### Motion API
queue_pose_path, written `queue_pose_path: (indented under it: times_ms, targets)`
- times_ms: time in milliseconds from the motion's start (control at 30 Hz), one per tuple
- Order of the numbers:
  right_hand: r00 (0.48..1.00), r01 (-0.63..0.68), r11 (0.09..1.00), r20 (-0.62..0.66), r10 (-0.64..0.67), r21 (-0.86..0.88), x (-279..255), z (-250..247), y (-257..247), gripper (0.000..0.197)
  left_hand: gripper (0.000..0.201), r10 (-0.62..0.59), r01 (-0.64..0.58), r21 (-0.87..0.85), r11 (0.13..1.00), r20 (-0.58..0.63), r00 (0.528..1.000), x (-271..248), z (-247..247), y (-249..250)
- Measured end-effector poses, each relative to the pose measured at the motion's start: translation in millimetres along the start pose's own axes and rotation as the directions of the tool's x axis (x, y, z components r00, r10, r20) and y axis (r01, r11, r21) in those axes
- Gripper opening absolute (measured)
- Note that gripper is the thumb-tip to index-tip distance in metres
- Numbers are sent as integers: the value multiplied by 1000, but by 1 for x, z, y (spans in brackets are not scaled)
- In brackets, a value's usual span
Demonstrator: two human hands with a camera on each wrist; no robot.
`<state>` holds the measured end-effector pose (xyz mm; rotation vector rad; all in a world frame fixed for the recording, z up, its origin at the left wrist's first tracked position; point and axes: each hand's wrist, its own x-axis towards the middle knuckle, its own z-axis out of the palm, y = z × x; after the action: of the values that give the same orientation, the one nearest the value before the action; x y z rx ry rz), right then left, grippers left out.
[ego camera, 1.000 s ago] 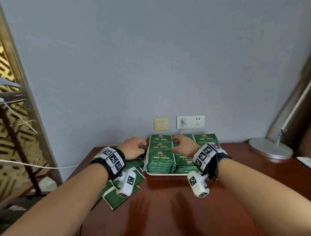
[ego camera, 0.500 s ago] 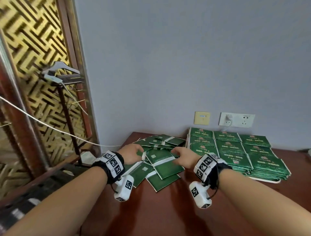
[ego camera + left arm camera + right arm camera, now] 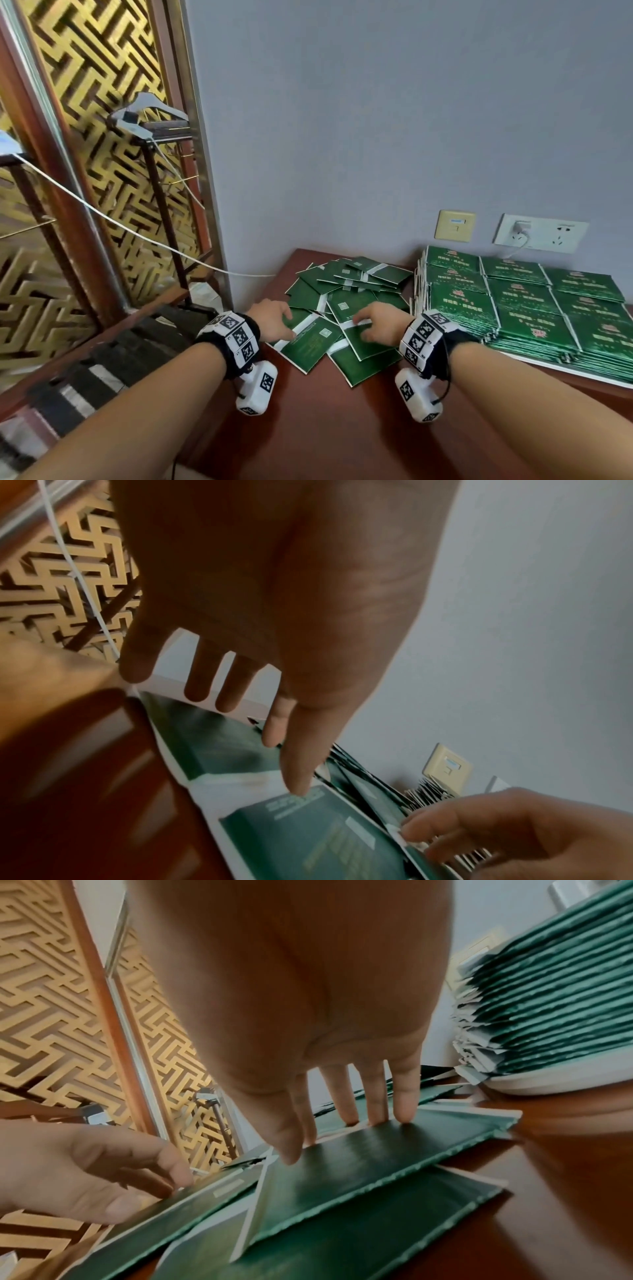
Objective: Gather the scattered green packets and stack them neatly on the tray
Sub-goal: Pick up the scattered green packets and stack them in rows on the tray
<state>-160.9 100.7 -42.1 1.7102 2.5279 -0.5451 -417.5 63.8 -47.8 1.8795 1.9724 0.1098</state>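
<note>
Several loose green packets (image 3: 342, 301) lie scattered in a heap on the left part of the wooden table. To their right stands the white tray (image 3: 555, 369) with neat stacks of green packets (image 3: 524, 301). My left hand (image 3: 282, 323) rests at the heap's left side, fingers straight, thumb tip touching a front packet (image 3: 308, 831). My right hand (image 3: 364, 329) lies on the heap's right side, its straight fingertips (image 3: 404, 1115) pressing on a packet (image 3: 359, 1161). Neither hand grips anything.
The table's left edge (image 3: 274, 274) runs close to the heap, with a floor drop beyond. A white cable (image 3: 137, 229) hangs from a metal rack (image 3: 161, 137) to the wall. Wall sockets (image 3: 541, 233) sit behind the tray. Bare table (image 3: 342, 428) lies before the heap.
Both hands left the tray stacks and moved left to the scattered heap. They now rest on its front packets. The view swung left with them.
</note>
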Motion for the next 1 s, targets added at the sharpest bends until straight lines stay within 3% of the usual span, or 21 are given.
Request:
queue_pose_path:
  times_ms: [167, 267, 600, 767, 867, 1000]
  targets:
    - [997, 39, 998, -64, -42, -50, 9, -4, 0, 29, 35, 5, -5, 43, 999, -9, 1000, 12, 5, -1]
    - [994, 13, 998, -107, -20, -58, 17, -8, 1, 39, 24, -6, 10, 65, 998, -47, 999, 14, 7, -3]
    - [996, -56, 993, -72, 48, -109, 36, -6, 2, 68, 35, 13, -11, 53, 999, -21, 1000, 14, 0, -17]
    - [992, -92, 994, -93, 87, -50, 35, -8, 2, 80, 27, 11, -9, 70, 997, -25, 1000, 18, -5, -20]
    - [991, -103, 993, -96, 97, -60, 30, -12, 0, 80, 44, -20, 23, 83, 996, -40, 999, 19, -1, -21]
    - [990, -88, 992, -119, 76, -92, 22, -17, -2, 62, 76, -49, 53, 59, 997, -59, 997, 16, -2, -19]
